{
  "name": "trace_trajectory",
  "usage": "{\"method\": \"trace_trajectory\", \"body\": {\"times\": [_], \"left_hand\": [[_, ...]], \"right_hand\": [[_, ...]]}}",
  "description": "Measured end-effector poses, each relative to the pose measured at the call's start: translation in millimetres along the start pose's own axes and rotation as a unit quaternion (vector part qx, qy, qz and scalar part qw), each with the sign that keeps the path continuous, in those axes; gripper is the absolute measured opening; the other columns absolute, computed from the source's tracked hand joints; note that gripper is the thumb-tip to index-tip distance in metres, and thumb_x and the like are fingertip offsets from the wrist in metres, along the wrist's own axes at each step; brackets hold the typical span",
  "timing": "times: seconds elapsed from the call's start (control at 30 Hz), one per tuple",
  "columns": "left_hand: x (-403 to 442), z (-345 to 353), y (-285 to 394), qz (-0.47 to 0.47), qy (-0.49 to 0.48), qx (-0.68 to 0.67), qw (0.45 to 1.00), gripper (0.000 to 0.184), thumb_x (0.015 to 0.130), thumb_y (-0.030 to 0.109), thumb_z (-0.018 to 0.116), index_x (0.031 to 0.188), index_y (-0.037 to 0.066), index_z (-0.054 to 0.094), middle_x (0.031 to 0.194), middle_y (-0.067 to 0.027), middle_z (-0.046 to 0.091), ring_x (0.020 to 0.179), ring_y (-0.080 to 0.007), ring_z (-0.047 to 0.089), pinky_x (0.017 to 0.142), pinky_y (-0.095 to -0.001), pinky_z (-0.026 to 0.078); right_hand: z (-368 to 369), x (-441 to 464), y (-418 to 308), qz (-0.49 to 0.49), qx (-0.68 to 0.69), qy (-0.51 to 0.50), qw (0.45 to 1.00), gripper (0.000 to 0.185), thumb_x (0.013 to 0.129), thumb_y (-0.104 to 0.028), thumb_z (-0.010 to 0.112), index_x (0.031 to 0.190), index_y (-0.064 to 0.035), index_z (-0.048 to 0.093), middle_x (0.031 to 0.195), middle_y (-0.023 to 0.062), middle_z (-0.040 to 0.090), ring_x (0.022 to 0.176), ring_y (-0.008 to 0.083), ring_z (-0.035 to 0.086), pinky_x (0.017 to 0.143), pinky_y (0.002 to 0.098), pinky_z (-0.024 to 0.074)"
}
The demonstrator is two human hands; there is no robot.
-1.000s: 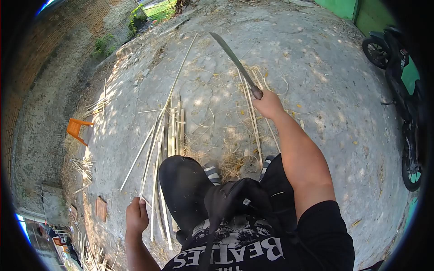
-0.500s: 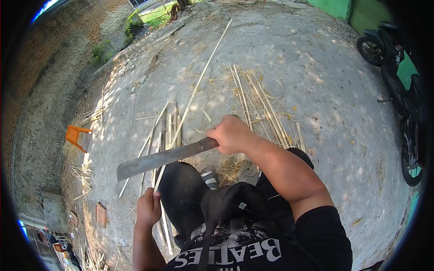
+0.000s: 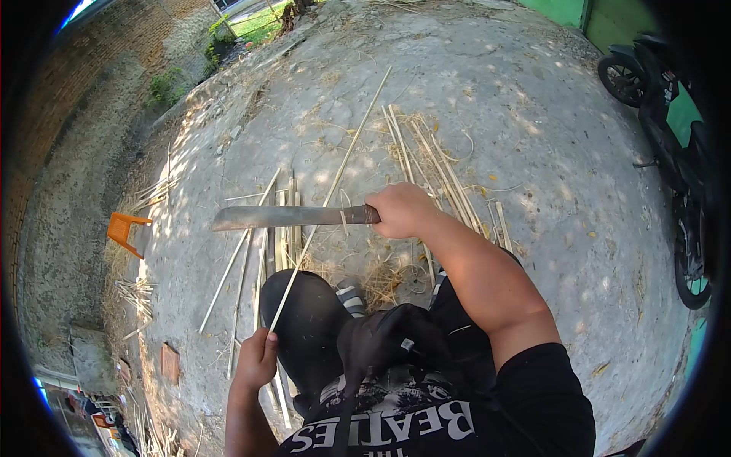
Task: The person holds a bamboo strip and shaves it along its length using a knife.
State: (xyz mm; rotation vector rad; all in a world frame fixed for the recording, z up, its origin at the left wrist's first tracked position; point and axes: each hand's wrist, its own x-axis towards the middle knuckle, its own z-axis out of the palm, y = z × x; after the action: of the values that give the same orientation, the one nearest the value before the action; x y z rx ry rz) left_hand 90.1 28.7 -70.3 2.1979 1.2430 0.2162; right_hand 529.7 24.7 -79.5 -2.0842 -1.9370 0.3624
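Observation:
My right hand (image 3: 400, 210) is closed round the handle of a machete (image 3: 285, 216), whose broad dark blade points left. The blade crosses a long, thin bamboo strip (image 3: 332, 186); whether the two touch I cannot tell. That strip's near end sits in my left hand (image 3: 257, 358), thumb pressed on it, beside my left knee. From there the strip slants up and away to the right, over the concrete. A curled shaving (image 3: 345, 212) shows at the blade near the handle. Several more bamboo strips (image 3: 285, 240) lie on the ground beyond and beside my left knee.
Another bunch of bamboo strips (image 3: 449, 175) lies ahead to the right, with shavings (image 3: 384, 282) between my feet. An orange plastic stool (image 3: 126, 231) and a brick (image 3: 170, 362) are at left. A motorcycle (image 3: 670, 152) stands at right, and a brick wall (image 3: 84, 99) rises at left.
The machete has moved away from my body along the strip, its blade now more level. The strip's far end has come nearer, and my left hand has shifted slightly.

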Motion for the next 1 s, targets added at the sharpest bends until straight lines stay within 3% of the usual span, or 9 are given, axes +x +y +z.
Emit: {"method": "trace_trajectory", "body": {"times": [0.1,0.2,0.3,0.37,0.53,0.7,0.73,0.83,1.0], "left_hand": [[-3,-4,-2,0.033,0.019,0.014,0.999,0.038,0.11,0.029,0.051,0.088,-0.001,0.055,0.072,-0.0267,0.059,0.067,-0.048,0.06,0.062,-0.049,0.045],[-21,-30,-9,-0.031,-0.038,0.053,0.997,0.043,0.112,0.033,0.048,0.089,-0.002,0.058,0.07,-0.0199,0.058,0.064,-0.0282,0.057,0.063,-0.0413,0.046],[-24,-34,1,-0.015,-0.036,0.03,0.999,0.036,0.11,0.027,0.051,0.087,-0.001,0.056,0.069,-0.0256,0.057,0.063,-0.0463,0.057,0.06,-0.0478,0.044],[-26,-34,-9,-0.019,-0.023,0.035,0.999,0.037,0.11,0.027,0.051,0.087,-0.001,0.056,0.069,-0.025,0.057,0.062,-0.0442,0.057,0.06,-0.0465,0.044],[-17,-14,-1,-0.001,-0.007,-0.034,0.999,0.039,0.111,0.029,0.051,0.087,-0.002,0.056,0.069,-0.0245,0.055,0.06,-0.04,0.054,0.059,-0.0442,0.043],[-19,-28,-11,-0.019,-0.038,0.017,0.999,0.036,0.111,0.027,0.049,0.09,-0.001,0.057,0.071,-0.0261,0.057,0.064,-0.0437,0.056,0.061,-0.0454,0.045],[-25,-35,-13,-0.027,-0.047,0.037,0.998,0.035,0.111,0.026,0.049,0.091,-0.001,0.058,0.071,-0.0264,0.058,0.064,-0.0446,0.057,0.062,-0.0459,0.045],[-35,-45,-4,-0.017,-0.061,0.048,0.997,0.034,0.11,0.025,0.048,0.09,-0.001,0.058,0.072,-0.0266,0.059,0.066,-0.0464,0.058,0.062,-0.047,0.045],[-34,-38,-34,-0.047,-0.043,0.016,0.998,0.033,0.109,0.027,0.052,0.092,-0.001,0.058,0.069,-0.0232,0.059,0.064,-0.0402,0.06,0.061,-0.0456,0.046]], "right_hand": [[-3,3,-1,-0.07,-0.063,0.032,0.995,0.016,0.079,-0.023,0.072,0.094,-0.0158,0.072,0.085,0.0102,0.073,0.088,0.036,0.073,0.078,0.051,0.0568],[-5,4,25,-0.027,-0.021,0.055,0.998,0.016,0.079,-0.023,0.072,0.093,-0.0156,0.072,0.085,0.0105,0.073,0.086,0.0356,0.073,0.077,0.0513,0.0568],[-4,7,25,0.035,-0.009,0.041,0.998,0.016,0.078,-0.023,0.072,0.092,-0.0152,0.072,0.084,0.0113,0.073,0.085,0.036,0.073,0.076,0.0516,0.0566],[-14,2,12,0.046,-0.001,0.032,0.998,0.017,0.078,-0.023,0.072,0.092,-0.0154,0.072,0.084,0.0114,0.073,0.086,0.0362,0.073,0.076,0.0517,0.0566],[9,-1,-2,-0.066,0.008,0.039,0.997,0.016,0.076,-0.026,0.073,0.086,-0.0136,0.07,0.074,0.0143,0.069,0.077,0.0389,0.07,0.069,0.0529,0.0544],[5,-1,1,-0.13,-0.041,0.067,0.988,0.016,0.075,-0.026,0.073,0.086,-0.0145,0.071,0.072,0.0128,0.069,0.077,0.0389,0.07,0.071,0.0529,0.0542],[-2,1,19,-0.022,-0.007,0.059,0.998,0.017,0.075,-0.025,0.074,0.087,-0.0141,0.071,0.075,0.0128,0.07,0.08,0.0378,0.071,0.073,0.0522,0.0546],[-14,4,48,0.103,0.033,0.068,0.992,0.016,0.076,-0.024,0.073,0.088,-0.0133,0.071,0.08,0.0136,0.071,0.084,0.0371,0.071,0.075,0.0522,0.0549],[-13,2,32,0.113,0.003,0.034,0.993,0.017,0.079,-0.024,0.072,0.093,-0.0148,0.073,0.089,0.0128,0.074,0.091,0.0359,0.072,0.078,0.0515,0.0564]]}}
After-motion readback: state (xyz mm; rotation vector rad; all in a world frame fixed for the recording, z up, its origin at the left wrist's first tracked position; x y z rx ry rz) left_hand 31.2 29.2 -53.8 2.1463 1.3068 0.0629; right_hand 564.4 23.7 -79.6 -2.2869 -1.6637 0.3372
